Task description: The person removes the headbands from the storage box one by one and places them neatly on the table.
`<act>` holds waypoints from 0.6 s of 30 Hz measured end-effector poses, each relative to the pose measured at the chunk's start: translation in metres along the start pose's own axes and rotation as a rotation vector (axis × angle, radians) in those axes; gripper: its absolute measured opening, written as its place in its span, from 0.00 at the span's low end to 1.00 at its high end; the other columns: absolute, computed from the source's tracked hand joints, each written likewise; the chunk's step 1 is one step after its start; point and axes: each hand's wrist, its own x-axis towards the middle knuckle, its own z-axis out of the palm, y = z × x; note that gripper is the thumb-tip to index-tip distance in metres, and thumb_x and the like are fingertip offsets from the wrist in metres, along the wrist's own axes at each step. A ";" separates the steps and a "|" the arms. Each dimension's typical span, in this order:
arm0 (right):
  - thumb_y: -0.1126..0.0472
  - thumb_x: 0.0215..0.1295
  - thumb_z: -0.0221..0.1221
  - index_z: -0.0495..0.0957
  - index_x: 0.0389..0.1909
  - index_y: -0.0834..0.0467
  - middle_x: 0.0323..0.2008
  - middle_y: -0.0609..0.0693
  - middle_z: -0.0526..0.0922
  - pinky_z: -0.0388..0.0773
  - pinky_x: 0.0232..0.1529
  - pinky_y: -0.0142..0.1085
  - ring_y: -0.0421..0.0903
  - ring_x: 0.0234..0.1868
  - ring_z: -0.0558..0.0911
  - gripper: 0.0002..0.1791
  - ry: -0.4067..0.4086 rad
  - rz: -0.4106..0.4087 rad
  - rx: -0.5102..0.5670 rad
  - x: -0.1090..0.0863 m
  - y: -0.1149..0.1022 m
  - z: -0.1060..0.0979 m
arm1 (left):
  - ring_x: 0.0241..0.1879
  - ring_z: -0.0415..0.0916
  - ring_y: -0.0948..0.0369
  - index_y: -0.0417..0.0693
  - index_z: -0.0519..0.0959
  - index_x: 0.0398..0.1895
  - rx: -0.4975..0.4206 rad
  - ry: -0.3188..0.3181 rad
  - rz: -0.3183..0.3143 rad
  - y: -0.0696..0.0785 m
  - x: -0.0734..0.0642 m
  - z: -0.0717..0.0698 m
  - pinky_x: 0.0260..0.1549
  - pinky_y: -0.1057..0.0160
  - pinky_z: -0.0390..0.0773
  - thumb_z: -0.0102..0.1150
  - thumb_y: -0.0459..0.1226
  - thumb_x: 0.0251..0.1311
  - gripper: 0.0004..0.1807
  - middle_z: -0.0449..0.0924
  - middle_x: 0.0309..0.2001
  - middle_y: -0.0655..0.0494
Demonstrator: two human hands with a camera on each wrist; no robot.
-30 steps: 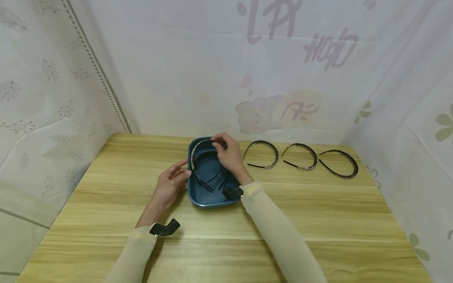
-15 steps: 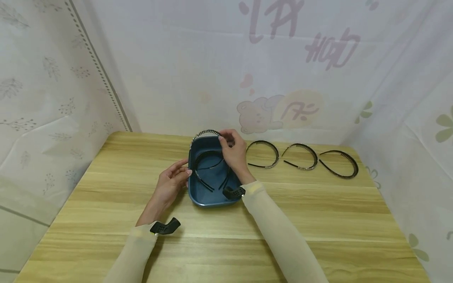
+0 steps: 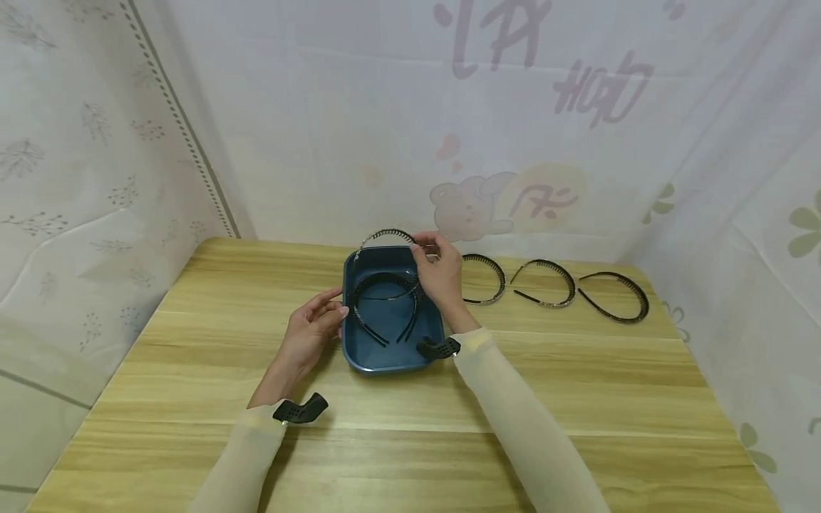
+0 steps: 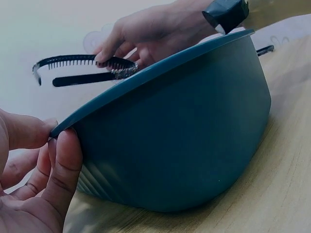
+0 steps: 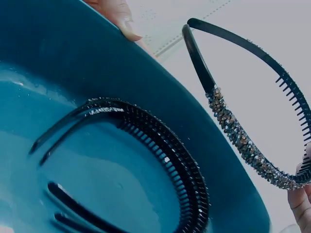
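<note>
My left hand [image 3: 314, 324] pinches the left rim of a deep blue plastic basin [image 3: 388, 365], with the thumb at the lip and fingers against the outer wall, as the left wrist view shows. Over the basin's far right side, my right hand [image 3: 441, 274] holds a black toothed headband [image 5: 238, 138] studded with sparkling stones. This headband hangs above the rim, apart from the basin floor. Two more black headbands [image 5: 189, 179] lie nested together inside the basin, their ends toward me. In the head view the right fingers partly hide the held headband's right end.
To the right of the basin, three black headbands lie in a row on the wooden table: one partly behind my right hand [image 3: 490, 271], a middle one [image 3: 567, 281] and a far right one [image 3: 638, 303]. A printed cloth [image 3: 359, 142] hangs behind the table.
My right hand has lifted the headband up out of the basin and moved to the right with it. The left hand keeps its grip on the rim.
</note>
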 end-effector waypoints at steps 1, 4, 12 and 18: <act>0.64 0.71 0.62 0.83 0.48 0.58 0.45 0.55 0.86 0.79 0.40 0.31 0.49 0.43 0.83 0.08 0.001 0.003 -0.002 -0.001 0.000 -0.002 | 0.32 0.75 0.66 0.39 0.64 0.76 0.002 -0.001 -0.001 0.000 0.000 -0.001 0.32 0.70 0.79 0.55 0.27 0.73 0.30 0.77 0.38 0.65; 0.65 0.71 0.63 0.83 0.48 0.58 0.45 0.56 0.85 0.79 0.39 0.31 0.50 0.43 0.84 0.08 0.005 0.010 -0.006 -0.002 -0.001 -0.008 | 0.33 0.75 0.66 0.39 0.63 0.76 0.006 0.001 -0.007 -0.001 -0.002 -0.002 0.32 0.70 0.79 0.55 0.27 0.73 0.29 0.76 0.39 0.65; 0.64 0.70 0.63 0.83 0.49 0.59 0.45 0.57 0.86 0.78 0.39 0.28 0.52 0.44 0.85 0.09 0.024 0.003 -0.022 0.000 -0.003 -0.026 | 0.32 0.76 0.67 0.39 0.63 0.76 0.005 -0.006 0.000 0.000 0.000 -0.004 0.32 0.71 0.80 0.55 0.28 0.73 0.30 0.78 0.39 0.63; 0.62 0.70 0.64 0.85 0.49 0.58 0.45 0.57 0.86 0.76 0.38 0.27 0.51 0.43 0.85 0.09 0.054 0.014 -0.031 0.001 -0.001 -0.041 | 0.32 0.76 0.67 0.40 0.64 0.76 0.003 -0.016 0.004 0.000 0.002 -0.003 0.32 0.71 0.80 0.55 0.28 0.73 0.30 0.79 0.40 0.61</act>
